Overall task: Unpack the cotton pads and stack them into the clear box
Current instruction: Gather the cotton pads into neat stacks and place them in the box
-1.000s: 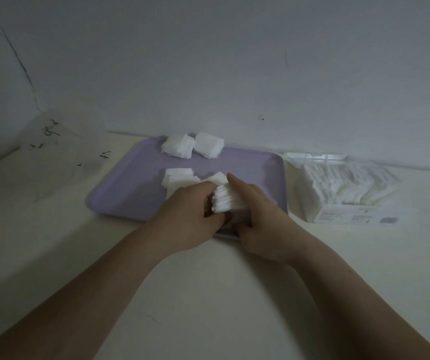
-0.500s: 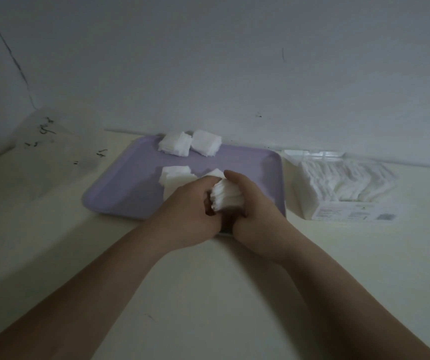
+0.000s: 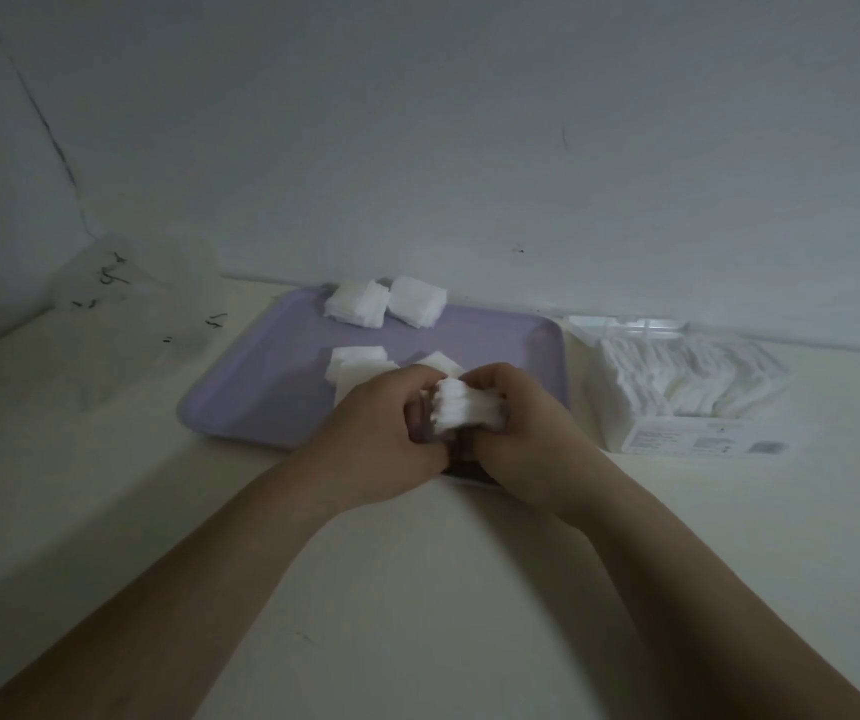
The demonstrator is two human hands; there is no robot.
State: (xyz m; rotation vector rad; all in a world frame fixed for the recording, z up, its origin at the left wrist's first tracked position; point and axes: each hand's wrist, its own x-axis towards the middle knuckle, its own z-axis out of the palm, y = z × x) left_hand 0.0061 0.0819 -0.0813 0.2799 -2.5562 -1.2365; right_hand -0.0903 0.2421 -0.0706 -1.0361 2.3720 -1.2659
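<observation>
Both hands meet over the near edge of the lilac tray (image 3: 261,387). My right hand (image 3: 516,439) grips a thick stack of white cotton pads (image 3: 464,413), fingers curled over its top. My left hand (image 3: 386,439) curls against the stack's left end. Two small piles of pads (image 3: 386,304) lie at the tray's far edge, and another pile (image 3: 357,363) sits just beyond my left hand. The clear box (image 3: 677,392) stands to the right of the tray, lid open, filled with pads.
A crumpled clear plastic wrapper (image 3: 136,304) with black print lies in the far left corner. A pale wall runs close behind the tray and box. Beneath everything is a cream tabletop (image 3: 417,589).
The stack has been squeezed tighter between the hands. My right fingers, stretched along it before, now curl over its top. Both hands stay at the same spot on the tray.
</observation>
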